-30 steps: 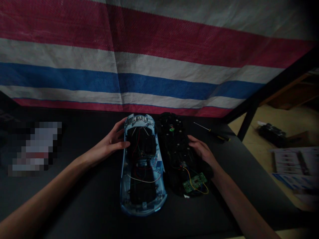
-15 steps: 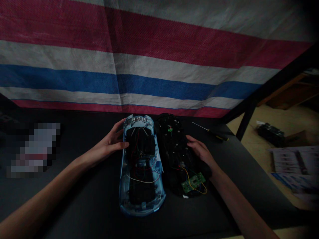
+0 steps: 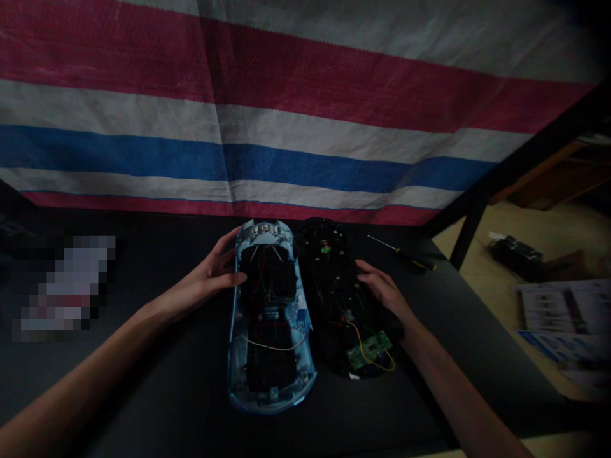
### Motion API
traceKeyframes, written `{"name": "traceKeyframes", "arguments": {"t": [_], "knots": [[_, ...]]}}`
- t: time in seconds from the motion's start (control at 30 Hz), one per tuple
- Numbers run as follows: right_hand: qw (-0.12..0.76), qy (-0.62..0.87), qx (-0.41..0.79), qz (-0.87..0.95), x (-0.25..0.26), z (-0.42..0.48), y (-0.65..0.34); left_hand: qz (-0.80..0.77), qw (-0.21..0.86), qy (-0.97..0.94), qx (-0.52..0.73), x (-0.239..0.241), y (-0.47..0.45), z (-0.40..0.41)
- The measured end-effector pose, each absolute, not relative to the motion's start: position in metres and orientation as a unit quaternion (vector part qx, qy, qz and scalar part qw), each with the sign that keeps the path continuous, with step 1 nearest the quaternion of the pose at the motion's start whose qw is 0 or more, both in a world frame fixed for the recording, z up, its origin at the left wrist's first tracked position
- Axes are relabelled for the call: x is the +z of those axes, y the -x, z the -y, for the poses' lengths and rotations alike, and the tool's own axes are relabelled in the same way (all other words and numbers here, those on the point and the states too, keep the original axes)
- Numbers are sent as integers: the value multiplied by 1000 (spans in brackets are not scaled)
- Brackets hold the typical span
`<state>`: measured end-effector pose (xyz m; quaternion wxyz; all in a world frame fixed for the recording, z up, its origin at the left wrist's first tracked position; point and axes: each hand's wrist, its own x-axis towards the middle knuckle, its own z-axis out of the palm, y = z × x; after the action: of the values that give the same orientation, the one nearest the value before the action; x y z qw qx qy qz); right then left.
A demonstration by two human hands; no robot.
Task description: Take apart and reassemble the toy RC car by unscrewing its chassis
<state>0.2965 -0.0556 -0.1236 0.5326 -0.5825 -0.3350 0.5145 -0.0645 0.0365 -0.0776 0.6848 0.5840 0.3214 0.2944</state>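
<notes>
A light-blue toy car body shell lies upside down on the black table, its hollow inside showing dark parts and thin red, green and white wires. My left hand grips its left edge, thumb over the rim and fingers along the outside. Close beside it on the right is the black toy car chassis, inner side up, bearing a green circuit board with a looping yellow wire. Around the chassis's right side curls my right hand; part of its grip is hidden. Thin wires run near the gap between both halves.
A screwdriver with a dark-and-yellow handle lies right of the chassis on the black table. A striped cloth hangs behind. A blurred-out object sits at left. Printed boxes and a black item are on the floor.
</notes>
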Motion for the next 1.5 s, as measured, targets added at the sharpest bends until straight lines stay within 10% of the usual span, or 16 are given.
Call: {"name": "traceKeyframes", "arguments": {"t": [1.5], "knots": [[516, 539, 535, 396, -123, 55, -298, -309, 685, -591, 294, -80, 66, -37]]}}
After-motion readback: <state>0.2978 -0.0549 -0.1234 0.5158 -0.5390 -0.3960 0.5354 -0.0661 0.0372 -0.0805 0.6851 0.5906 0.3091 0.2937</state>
